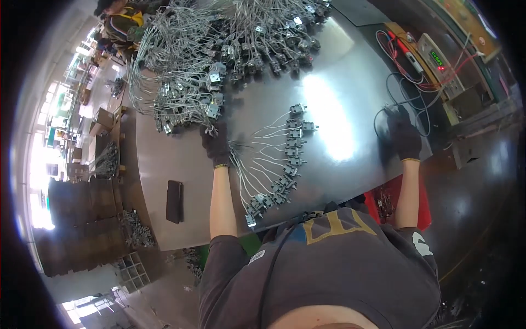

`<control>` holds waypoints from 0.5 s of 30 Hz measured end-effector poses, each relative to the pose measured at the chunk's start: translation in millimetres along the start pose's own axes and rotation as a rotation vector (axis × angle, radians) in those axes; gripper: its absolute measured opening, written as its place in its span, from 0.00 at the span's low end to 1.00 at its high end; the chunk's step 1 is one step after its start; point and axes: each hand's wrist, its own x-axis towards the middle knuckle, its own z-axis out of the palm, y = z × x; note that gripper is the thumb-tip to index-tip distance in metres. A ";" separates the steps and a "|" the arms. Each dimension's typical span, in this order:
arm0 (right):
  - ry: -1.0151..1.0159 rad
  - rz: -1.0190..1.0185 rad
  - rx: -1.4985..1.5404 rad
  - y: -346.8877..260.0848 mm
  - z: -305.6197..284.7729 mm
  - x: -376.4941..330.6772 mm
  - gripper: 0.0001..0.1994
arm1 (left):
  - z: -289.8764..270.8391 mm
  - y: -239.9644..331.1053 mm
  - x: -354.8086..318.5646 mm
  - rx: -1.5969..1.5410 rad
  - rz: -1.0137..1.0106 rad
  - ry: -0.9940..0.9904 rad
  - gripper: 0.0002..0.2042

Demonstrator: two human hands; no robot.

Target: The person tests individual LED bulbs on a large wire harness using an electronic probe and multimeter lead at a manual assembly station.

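My left hand, in a dark glove, is closed at the near edge of a large pile of wired metal parts. What its fingers hold is hidden. White wires fan out from beside it to a curved row of small box-shaped metal parts on the metal table. My right hand, gloved too, is at the table's right side. Its dark fingers look curled on a looped grey cable, though the fingertips blend into shadow.
A meter with a lit green display stands at the far right, beside a red probe and leads. A dark flat case lies at left. Near my right forearm is a red bin. Another person is at the far left.
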 end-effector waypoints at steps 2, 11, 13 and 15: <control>-0.051 -0.013 -0.192 57.2 9.2 8.3 0.35 | 25.6 27.3 -19.9 0.192 0.035 0.029 0.26; -0.176 0.051 -0.221 27.6 -15.1 35.5 0.26 | -19.7 57.8 -56.6 0.185 -0.010 0.078 0.35; -0.197 -0.001 -0.221 28.5 -10.2 39.7 0.25 | -31.2 59.0 -64.4 0.112 -0.003 0.084 0.34; 0.037 -0.051 -0.031 33.3 -11.5 29.2 0.21 | -26.7 76.7 -81.6 0.164 -0.026 0.085 0.29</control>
